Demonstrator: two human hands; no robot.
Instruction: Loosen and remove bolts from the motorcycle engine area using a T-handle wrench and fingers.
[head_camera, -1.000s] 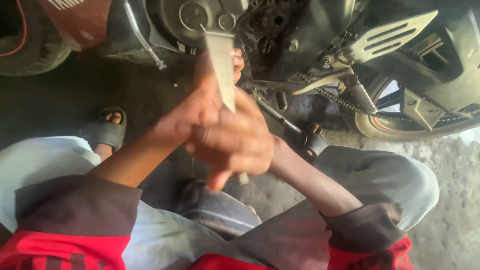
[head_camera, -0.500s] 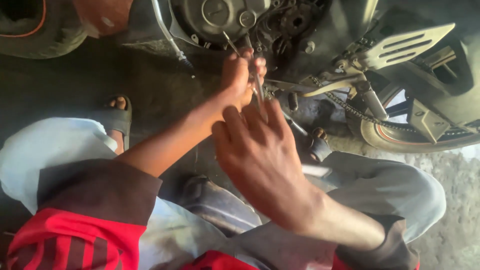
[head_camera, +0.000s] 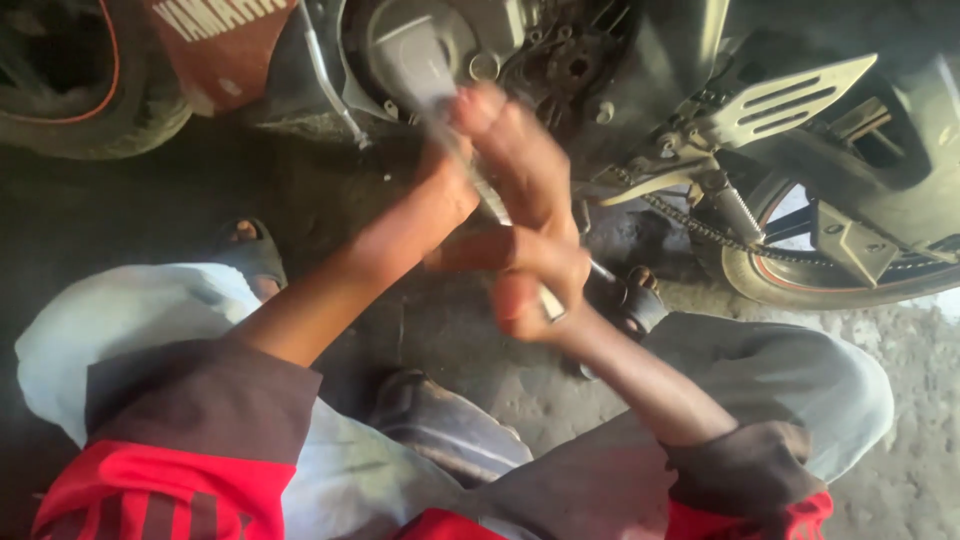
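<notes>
The flat metal spanner (head_camera: 440, 110) is held in front of the motorcycle engine casing (head_camera: 400, 40), its broad open-ended head uppermost and blurred, its shank running down and to the right between both hands. The left hand (head_camera: 500, 160) is wrapped around the upper shank; the right hand (head_camera: 530, 280) is closed on the lower end, where a short bright length shows below the fingers. Both grips are full, not fingertip holds.

To handle it well, keep the two hands close together on the shank and the head square to the fitting — a tilted jaw on a greasy fastener is likely to slip.

The spanner is thin, smooth, dull grey steel. The casing is round, dark and oily. To the right sit a slotted metal footrest plate (head_camera: 790, 95), a linked drive chain (head_camera: 690, 225) and the rear tyre (head_camera: 830, 290) — all above rough concrete floor (head_camera: 900, 470).
</notes>
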